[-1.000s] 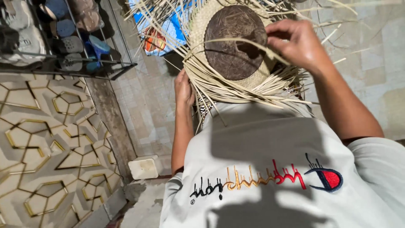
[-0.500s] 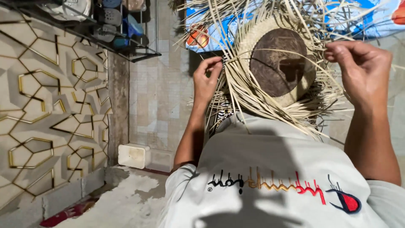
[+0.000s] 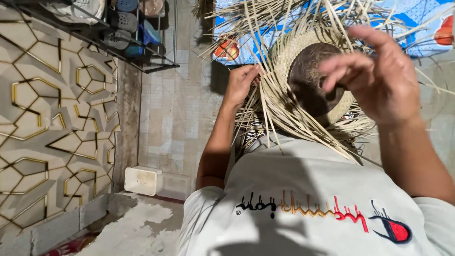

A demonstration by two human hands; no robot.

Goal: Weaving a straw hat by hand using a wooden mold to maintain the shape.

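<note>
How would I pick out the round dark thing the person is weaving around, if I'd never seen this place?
Start at the big fan of pale straw strands spread above the person's white shirt. At its centre is a ring of tight pale weaving, and inside that sits the dark brown round form, between the left hand and the raised right hand. It alone is dark, smooth and solid among loose light strands.

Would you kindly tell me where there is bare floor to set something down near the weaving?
The tiled floor is bare between the patterned wall and the left hand, down to the white tub. Around the woven straw piece it is crowded with loose strands; the right hand is raised above it.
</note>
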